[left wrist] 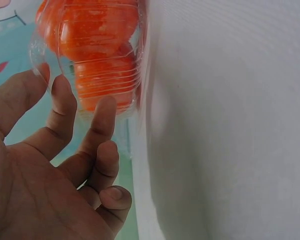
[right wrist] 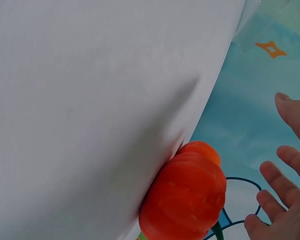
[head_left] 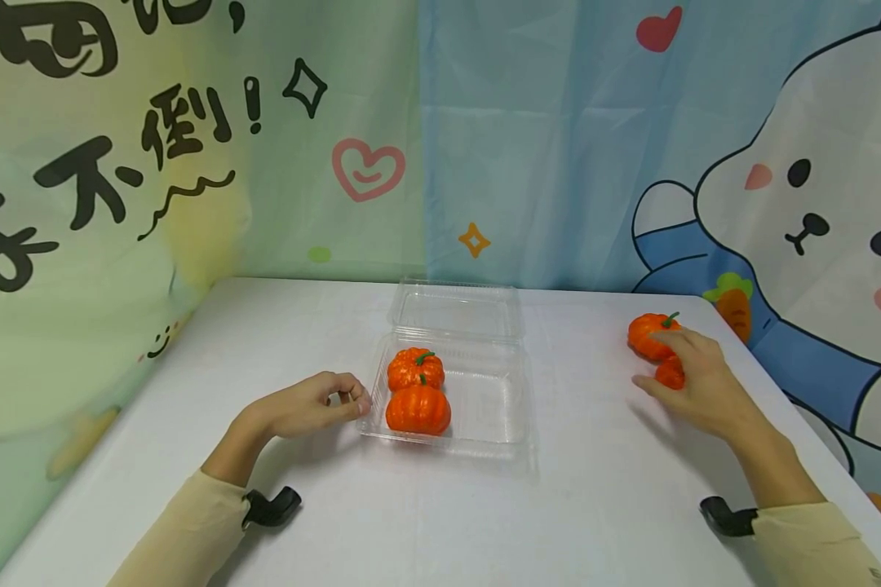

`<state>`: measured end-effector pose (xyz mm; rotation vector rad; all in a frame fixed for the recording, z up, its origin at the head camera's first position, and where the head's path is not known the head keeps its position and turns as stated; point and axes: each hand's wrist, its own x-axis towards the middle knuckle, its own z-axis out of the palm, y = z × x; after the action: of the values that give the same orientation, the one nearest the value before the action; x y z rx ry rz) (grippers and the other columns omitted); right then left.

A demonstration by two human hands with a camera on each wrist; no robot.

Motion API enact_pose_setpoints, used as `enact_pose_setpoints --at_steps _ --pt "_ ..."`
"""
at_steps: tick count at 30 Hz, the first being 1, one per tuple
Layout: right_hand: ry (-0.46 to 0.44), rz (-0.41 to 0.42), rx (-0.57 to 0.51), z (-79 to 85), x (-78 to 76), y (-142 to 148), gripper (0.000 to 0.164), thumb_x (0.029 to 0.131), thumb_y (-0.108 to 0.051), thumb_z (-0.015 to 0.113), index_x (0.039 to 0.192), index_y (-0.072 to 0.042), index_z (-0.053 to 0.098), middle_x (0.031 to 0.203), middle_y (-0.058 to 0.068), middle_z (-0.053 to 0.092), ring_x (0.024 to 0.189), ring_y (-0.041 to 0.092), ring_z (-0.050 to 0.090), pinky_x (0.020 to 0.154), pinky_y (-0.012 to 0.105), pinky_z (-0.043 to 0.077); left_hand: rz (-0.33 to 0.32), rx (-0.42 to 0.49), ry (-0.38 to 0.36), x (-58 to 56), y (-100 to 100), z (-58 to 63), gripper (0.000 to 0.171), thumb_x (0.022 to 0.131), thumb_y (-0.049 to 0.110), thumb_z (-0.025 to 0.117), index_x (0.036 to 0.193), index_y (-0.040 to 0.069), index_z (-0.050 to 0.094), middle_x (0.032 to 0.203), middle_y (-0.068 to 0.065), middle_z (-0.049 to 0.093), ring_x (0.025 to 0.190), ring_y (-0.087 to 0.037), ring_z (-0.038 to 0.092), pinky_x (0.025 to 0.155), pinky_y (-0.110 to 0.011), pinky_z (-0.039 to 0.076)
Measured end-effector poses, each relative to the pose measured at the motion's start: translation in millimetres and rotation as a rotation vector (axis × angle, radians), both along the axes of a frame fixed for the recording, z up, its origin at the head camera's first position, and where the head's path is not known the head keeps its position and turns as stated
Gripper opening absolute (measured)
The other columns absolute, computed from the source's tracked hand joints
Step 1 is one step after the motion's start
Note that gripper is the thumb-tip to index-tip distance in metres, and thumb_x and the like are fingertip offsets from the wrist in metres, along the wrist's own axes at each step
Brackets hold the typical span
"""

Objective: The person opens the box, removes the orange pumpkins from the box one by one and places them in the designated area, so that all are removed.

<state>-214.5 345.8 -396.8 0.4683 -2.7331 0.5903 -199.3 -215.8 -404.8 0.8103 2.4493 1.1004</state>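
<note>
A clear plastic clamshell box (head_left: pixel 484 408) lies on the table with its lid (head_left: pixel 455 310) folded back. Two orange toy pumpkins, a rear one (head_left: pixel 411 368) and a front one (head_left: pixel 418 410), sit in its left half. At the box's left rim, my left hand (head_left: pixel 304 405) pinches the edge between thumb and a finger; the other fingers are bent in the left wrist view. Over at the right, my right hand (head_left: pixel 697 383) hovers with spread fingers above two more toy pumpkins, one farther back (head_left: pixel 648 336) and one nearer (head_left: pixel 670 373), partly hidden by the hand.
The table (head_left: pixel 573 505) has a white cover. Behind it hangs a printed cloth backdrop (head_left: pixel 529 147) with a cartoon bear on the right. Black straps with cameras (head_left: pixel 273 507) sit at both wrists.
</note>
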Motion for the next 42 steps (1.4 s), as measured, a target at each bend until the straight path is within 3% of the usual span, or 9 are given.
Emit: enact_pose_setpoints --at_steps 14,26,42 --pt "0.067 0.049 0.013 1.8 -0.8 -19 0.062 0.082 -0.022 0.086 0.132 0.002 0.058 0.136 0.028 0.052 0.123 0.049 0.041 0.092 0.071 0.043 0.0 -0.001 -0.01 0.6 0 1.0 0.016 0.103 0.027 0.06 0.104 0.013 0.069 0.091 0.003 0.063 0.095 -0.02 0.053 0.082 -0.03 0.04" --pt "0.073 0.122 -0.036 0.9 -6.2 -38 0.063 0.084 -0.021 0.085 0.137 -0.002 0.058 0.133 0.02 0.057 0.12 0.04 0.047 0.093 0.065 0.043 -0.007 -0.005 -0.001 0.1 0 1.4 0.016 0.103 0.026 0.059 0.102 0.014 0.068 0.093 0.003 0.064 0.095 -0.021 0.053 0.082 -0.03 0.04" --pt "0.032 0.151 -0.021 3.6 -8.6 -61 0.057 0.087 -0.025 0.082 0.135 -0.005 0.059 0.142 0.025 0.053 0.133 0.048 0.042 0.102 0.073 0.036 -0.004 -0.012 0.007 0.6 0 0.7 0.015 0.103 0.025 0.06 0.105 0.013 0.069 0.091 0.003 0.063 0.092 -0.019 0.054 0.08 -0.028 0.042"
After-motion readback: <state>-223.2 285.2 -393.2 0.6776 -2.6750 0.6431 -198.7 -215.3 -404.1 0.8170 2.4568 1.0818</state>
